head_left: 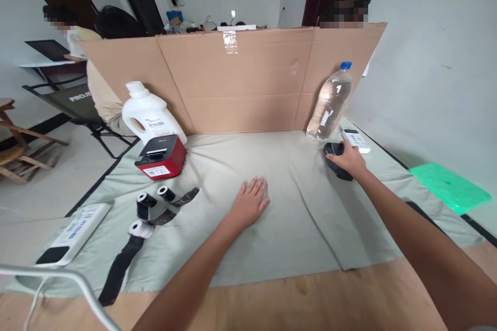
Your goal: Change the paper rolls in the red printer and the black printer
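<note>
My left hand [251, 200] lies flat on the pale green cloth [279, 248], fingers stretched out and slightly apart, holding nothing. At the right, my right hand [352, 159] grips a black rounded object [337, 159] from above, with the thumb across its top; its kind is not clear. That object is on the cloth, just in front of a clear plastic bottle [331, 103] with a blue cap. Beside the right hand's far side is a white box-shaped device [356, 140] with a printed label.
A cardboard panel [240, 83] stands along the back. At left are a white jug [153, 114], a red-and-black printer [162, 158], several paper rolls [140, 228] with dark strips and a white device [75, 232]. A green sheet [450, 186] lies right. People sit beyond the panel.
</note>
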The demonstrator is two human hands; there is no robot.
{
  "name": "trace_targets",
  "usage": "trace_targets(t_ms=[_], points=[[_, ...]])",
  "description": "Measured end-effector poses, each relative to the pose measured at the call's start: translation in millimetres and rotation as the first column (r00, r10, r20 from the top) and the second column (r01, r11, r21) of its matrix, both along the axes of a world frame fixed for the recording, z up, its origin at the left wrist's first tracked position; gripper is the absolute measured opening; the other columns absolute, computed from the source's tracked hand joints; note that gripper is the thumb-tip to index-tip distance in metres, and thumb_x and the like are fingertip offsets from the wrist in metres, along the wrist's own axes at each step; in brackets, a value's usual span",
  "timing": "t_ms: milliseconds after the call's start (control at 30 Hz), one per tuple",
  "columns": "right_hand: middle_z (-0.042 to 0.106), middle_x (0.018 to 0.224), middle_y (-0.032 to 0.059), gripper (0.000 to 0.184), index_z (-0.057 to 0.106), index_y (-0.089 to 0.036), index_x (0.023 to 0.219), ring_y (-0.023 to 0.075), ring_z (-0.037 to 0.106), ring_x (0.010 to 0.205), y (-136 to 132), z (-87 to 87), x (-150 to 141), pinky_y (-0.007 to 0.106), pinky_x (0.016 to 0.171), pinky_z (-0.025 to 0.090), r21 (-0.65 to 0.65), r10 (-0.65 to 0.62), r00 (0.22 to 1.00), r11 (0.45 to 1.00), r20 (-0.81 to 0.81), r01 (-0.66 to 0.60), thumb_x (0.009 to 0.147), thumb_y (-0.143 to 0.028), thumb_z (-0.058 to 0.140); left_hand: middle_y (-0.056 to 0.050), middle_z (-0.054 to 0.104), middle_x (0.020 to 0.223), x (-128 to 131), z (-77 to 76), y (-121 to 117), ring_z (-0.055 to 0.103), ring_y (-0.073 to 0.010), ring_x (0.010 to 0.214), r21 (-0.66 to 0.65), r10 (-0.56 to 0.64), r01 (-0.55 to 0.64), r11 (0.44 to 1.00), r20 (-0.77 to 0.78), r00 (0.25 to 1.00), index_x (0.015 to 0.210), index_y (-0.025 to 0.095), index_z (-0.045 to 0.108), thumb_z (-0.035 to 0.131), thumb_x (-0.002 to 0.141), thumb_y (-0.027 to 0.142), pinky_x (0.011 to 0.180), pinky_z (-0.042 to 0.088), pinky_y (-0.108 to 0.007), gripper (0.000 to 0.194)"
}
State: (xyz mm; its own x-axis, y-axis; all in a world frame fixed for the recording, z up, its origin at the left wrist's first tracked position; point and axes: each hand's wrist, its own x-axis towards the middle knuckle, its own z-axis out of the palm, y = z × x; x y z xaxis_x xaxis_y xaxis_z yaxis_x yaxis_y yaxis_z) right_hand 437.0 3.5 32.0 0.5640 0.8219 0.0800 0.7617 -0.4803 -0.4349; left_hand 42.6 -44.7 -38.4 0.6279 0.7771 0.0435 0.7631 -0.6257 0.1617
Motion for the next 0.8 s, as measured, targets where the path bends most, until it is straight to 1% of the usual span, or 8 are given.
trace_targets(t_ms=[167, 267, 400, 500, 567, 633, 733, 800], points=[[0.049, 0.138, 0.0349, 0.081, 0.054, -0.021, 0.140, 0.0569, 0.053, 0.121, 4, -9.2, 10, 0.068, 0.090, 0.041, -0.037, -0.025, 0.999, 0.999, 0.032, 0.026, 0.072, -0.057, 0.079, -0.009, 0.024, 0.170, -1, 0.1, -2, 0.020, -0.0276, 0.159, -0.023, -0.008, 0.009, 1.000, 0.019, 1.000, 0.161, 0.018, 0.030, 0.027, 0.106, 0.047, 0.128, 0.019, -0.057, 0.062], [0.041, 0.143, 0.0397, 0.091, 0.049, -0.016, 0.147, 0.0618, 0.037, 0.133, 3, -7.3, -8, 0.071, 0.096, 0.030, 0.049, -0.031, 0.964, 0.999, 0.265, 0.018, 0.073, -0.059, 0.079, -0.009, 0.028, 0.168, -2, 6.3, -1, 0.023, -0.0265, 0.158, -0.064, -0.013, 0.020, 0.998, 0.099, 0.995, 0.159, 0.018, 0.033, 0.033, 0.105, 0.045, 0.128, 0.021, -0.055, 0.061], [0.044, 0.146, 0.0315, 0.084, 0.044, -0.018, 0.150, 0.0512, 0.040, 0.132, -3, -0.4, -72, 0.067, 0.104, 0.024, 0.243, 0.125, 0.858, 0.930, 0.498, -0.277, 0.080, -0.055, 0.073, -0.009, 0.045, 0.160, -19, 40.8, 5, 0.037, -0.0235, 0.152, 0.005, 0.038, -0.041, 0.999, 0.293, 0.955, 0.150, 0.022, 0.048, 0.042, 0.102, 0.037, 0.127, 0.026, -0.048, 0.050], [0.051, 0.142, 0.0222, 0.070, 0.049, -0.020, 0.144, 0.0437, 0.044, 0.129, 1, 2.3, -141, 0.065, 0.109, 0.022, 0.233, 0.331, 0.813, 0.845, 0.479, -0.482, 0.083, -0.050, 0.067, -0.008, 0.061, 0.146, -65, 80.8, 16, 0.051, -0.0221, 0.141, 0.135, 0.137, -0.231, 0.964, 0.493, 0.859, 0.137, 0.023, 0.060, 0.046, 0.100, 0.032, 0.123, 0.033, -0.041, 0.041], [0.056, 0.138, 0.0167, 0.058, 0.055, -0.023, 0.136, 0.0391, 0.048, 0.127, 11, 2.3, -193, 0.062, 0.112, 0.022, 0.219, 0.501, 0.772, 0.764, 0.392, -0.607, 0.084, -0.046, 0.064, -0.008, 0.066, 0.137, -115, 102.5, 30, 0.057, -0.0235, 0.132, 0.190, 0.233, -0.410, 0.892, 0.584, 0.778, 0.130, 0.021, 0.065, 0.049, 0.097, 0.031, 0.119, 0.038, -0.040, 0.038], [0.061, 0.133, 0.0132, 0.045, 0.061, -0.025, 0.128, 0.0352, 0.052, 0.125, 26, 1.1, -249, 0.056, 0.113, 0.026, 0.229, 0.660, 0.706, 0.668, 0.257, -0.708, 0.086, -0.042, 0.062, -0.011, 0.067, 0.135, -175, 114.3, 48, 0.059, -0.0245, 0.128, 0.166, 0.384, -0.622, 0.765, 0.657, 0.649, 0.127, 0.018, 0.065, 0.049, 0.096, 0.031, 0.115, 0.041, -0.038, 0.038], [0.065, 0.131, 0.0095, 0.036, 0.065, -0.025, 0.123, 0.0310, 0.055, 0.126, 55, -2.4, -337, 0.049, 0.114, 0.031, 0.289, 0.842, 0.539, 0.512, 0.018, -0.809, 0.089, -0.035, 0.059, -0.016, 0.066, 0.134, -261, 112.9, 77, 0.061, -0.0262, 0.125, -0.048, 0.683, -0.868, 0.494, 0.638, 0.354, 0.129, 0.011, 0.062, 0.050, 0.092, 0.027, 0.111, 0.043, -0.038, 0.042], [0.063, 0.138, 0.0085, 0.040, 0.064, -0.024, 0.128, 0.0299, 0.054, 0.130, 74, -5.7, -394, 0.046, 0.113, 0.036, 0.325, 0.887, 0.432, 0.462, -0.163, -0.825, 0.089, -0.033, 0.061, -0.015, 0.073, 0.121, -301, 104.0, 93, 0.065, -0.0285, 0.117, -0.177, 0.794, -0.883, 0.434, 0.539, 0.282, 0.116, 0.010, 0.068, 0.053, 0.089, 0.026, 0.105, 0.046, -0.040, 0.035]])
